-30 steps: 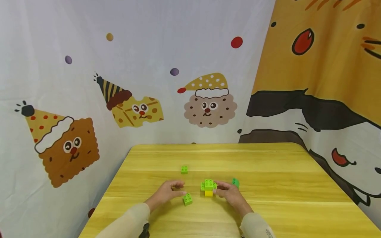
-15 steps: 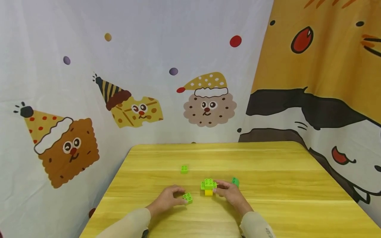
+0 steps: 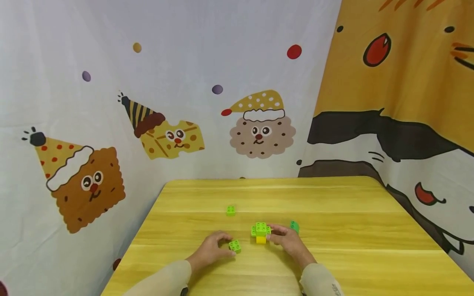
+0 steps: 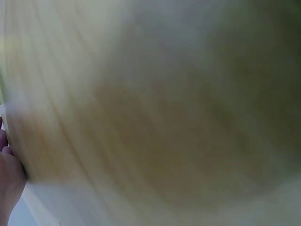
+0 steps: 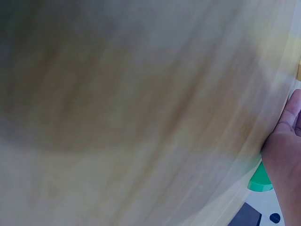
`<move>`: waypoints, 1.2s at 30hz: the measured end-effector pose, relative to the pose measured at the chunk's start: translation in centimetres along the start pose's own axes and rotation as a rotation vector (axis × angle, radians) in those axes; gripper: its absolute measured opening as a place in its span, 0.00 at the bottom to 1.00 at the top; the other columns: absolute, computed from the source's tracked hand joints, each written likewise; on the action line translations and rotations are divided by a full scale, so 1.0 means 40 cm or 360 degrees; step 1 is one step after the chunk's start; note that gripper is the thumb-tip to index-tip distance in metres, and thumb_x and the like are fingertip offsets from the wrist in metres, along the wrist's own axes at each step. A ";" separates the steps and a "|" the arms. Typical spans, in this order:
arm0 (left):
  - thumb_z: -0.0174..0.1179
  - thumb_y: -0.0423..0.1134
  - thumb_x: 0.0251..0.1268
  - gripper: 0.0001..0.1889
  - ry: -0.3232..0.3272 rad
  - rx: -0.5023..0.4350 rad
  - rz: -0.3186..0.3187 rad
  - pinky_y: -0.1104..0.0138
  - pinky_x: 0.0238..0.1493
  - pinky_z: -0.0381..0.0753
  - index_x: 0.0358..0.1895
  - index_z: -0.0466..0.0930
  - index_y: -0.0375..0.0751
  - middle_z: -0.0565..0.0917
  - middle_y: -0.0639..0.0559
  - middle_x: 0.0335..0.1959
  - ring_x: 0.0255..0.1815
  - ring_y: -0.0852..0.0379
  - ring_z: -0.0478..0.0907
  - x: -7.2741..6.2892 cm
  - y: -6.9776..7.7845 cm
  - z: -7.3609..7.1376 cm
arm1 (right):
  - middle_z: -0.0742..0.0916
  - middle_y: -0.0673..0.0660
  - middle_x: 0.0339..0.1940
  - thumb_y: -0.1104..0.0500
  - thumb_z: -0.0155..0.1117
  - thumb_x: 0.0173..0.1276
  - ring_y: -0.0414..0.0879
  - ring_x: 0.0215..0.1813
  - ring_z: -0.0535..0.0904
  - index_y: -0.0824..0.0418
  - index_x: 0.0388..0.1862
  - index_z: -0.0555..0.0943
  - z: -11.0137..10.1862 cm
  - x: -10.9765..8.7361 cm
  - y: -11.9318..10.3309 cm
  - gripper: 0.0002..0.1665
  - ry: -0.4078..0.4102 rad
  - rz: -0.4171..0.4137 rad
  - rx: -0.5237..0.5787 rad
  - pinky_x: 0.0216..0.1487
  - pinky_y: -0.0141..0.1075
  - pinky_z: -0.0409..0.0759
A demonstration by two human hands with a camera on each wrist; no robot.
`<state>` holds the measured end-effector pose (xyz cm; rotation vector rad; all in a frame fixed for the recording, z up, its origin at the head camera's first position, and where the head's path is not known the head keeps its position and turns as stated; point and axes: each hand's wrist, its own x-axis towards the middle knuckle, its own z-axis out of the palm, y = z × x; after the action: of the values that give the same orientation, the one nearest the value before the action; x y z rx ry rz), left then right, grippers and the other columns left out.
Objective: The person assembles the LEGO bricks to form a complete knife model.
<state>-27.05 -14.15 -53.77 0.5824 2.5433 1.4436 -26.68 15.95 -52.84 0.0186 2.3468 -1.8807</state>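
In the head view, a small toy-brick stack stands mid-table: lime-green bricks on top of a yellow one. My right hand holds its right side between thumb and fingers. To the left, a loose lime-green brick with studs up lies on the table. My left hand is spread around it, index fingertip by its far side and thumb by its near side. The left wrist view catches only an edge of the left hand; the right wrist view shows part of the right hand.
Another lime-green brick lies farther back on the wooden table. A darker green curved brick sits just behind the right hand. A printed cloth with cartoon figures hangs beyond the table.
My left hand has come nearer the loose lime-green brick, and its thumb has shifted to the near side. The right hand stays at the stack.
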 end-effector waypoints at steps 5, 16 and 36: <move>0.78 0.44 0.50 0.25 0.0006 -0.0007 -0.0002 0.43 0.69 0.60 0.51 0.81 0.40 0.79 0.54 0.50 0.63 0.44 0.70 -0.001 0.003 0.001 | 0.83 0.59 0.54 0.54 0.75 0.62 0.50 0.51 0.78 0.61 0.63 0.80 0.001 0.001 -0.001 0.30 0.0003 -0.0003 0.0012 0.52 0.46 0.79; 0.79 0.44 0.48 0.25 0.0006 0.0018 -0.0008 0.43 0.69 0.60 0.49 0.79 0.43 0.78 0.54 0.49 0.63 0.43 0.70 -0.002 -0.003 0.002 | 0.84 0.59 0.53 0.56 0.74 0.63 0.50 0.50 0.79 0.62 0.63 0.80 0.006 -0.003 -0.002 0.29 0.0005 -0.0013 0.0015 0.50 0.46 0.79; 0.79 0.45 0.47 0.21 0.0040 0.0089 0.0013 0.46 0.67 0.64 0.44 0.80 0.48 0.79 0.58 0.46 0.60 0.48 0.72 0.005 -0.004 0.004 | 0.84 0.60 0.52 0.57 0.73 0.63 0.50 0.51 0.79 0.64 0.62 0.80 0.002 0.002 -0.006 0.29 -0.0015 -0.0034 0.0041 0.49 0.43 0.80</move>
<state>-27.22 -14.01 -53.96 0.5875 2.6114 1.3954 -26.79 15.81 -52.62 -0.0130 2.3258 -1.9166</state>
